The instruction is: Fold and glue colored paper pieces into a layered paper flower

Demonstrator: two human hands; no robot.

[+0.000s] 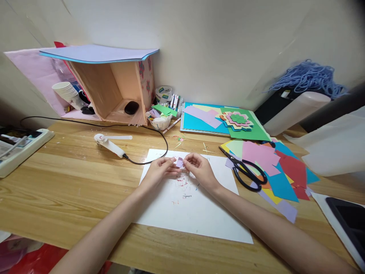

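Observation:
Between my two hands is a small piece of light purple paper [179, 162], held above the white sheet [199, 213]. My left hand [162, 169] pinches its left side, thumb on top and fingers below. On its right side, the thumb and fingertips of my right hand [199, 169] are closed on it. The white sheet bears small red, blue and dark marks. To the right of my right hand lie black-handled scissors [245, 169], resting on loose coloured paper pieces [261, 154]. A white glue gun [110, 144] lies to the left of my left hand.
An open box [94, 87] stands at the back left, with a stack of paper cups [67, 91] beside it. A layered paper flower [236, 121] rests on green card at the back. A black cord [167, 142] curves over the table. Blue yarn [309, 78] sits at far right.

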